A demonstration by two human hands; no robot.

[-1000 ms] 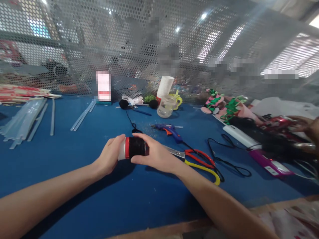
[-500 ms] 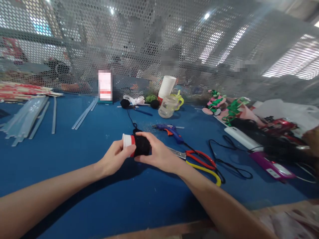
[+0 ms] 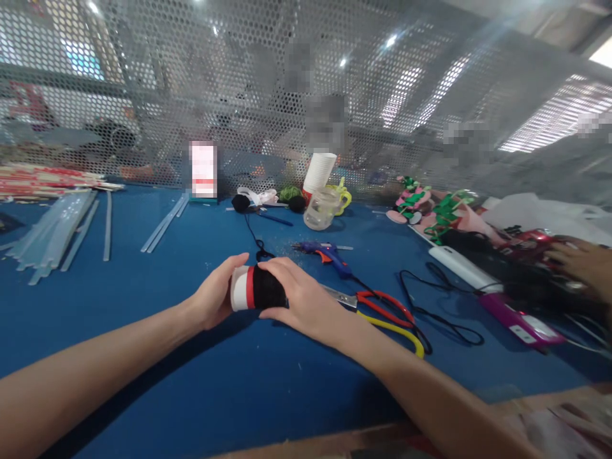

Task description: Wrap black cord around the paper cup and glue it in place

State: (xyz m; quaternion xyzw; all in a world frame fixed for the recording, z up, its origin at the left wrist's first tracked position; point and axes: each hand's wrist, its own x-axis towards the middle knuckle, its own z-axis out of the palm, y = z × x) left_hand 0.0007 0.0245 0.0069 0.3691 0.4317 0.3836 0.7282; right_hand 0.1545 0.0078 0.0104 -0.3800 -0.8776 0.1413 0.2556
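Note:
A paper cup (image 3: 243, 290) lies sideways between my hands, low over the blue table. Its rim end is white with a red band, and black yarn (image 3: 268, 288) is wound around the rest. My left hand (image 3: 216, 290) holds the rim end from the left, its fingers partly hidden behind the cup. My right hand (image 3: 306, 296) is wrapped over the yarn-covered part, thumb below and fingers on top. A black strand (image 3: 259, 245) runs from behind the cup back to a ball of black yarn (image 3: 240, 203). Just right of my right hand are scissors (image 3: 382, 306) with red and yellow handles.
A blue glue gun (image 3: 327, 250) lies beyond the scissors. Behind it stand a clear plastic jar (image 3: 321, 209) and stacked paper cups (image 3: 320, 169). Glue sticks (image 3: 57, 223) lie left. A purple power strip (image 3: 521, 319) and another person's hand (image 3: 586, 261) are at right.
My left thumb has come off the front of the cup to its upper rim side, uncovering the red band. The other person's hand has come further into view at right.

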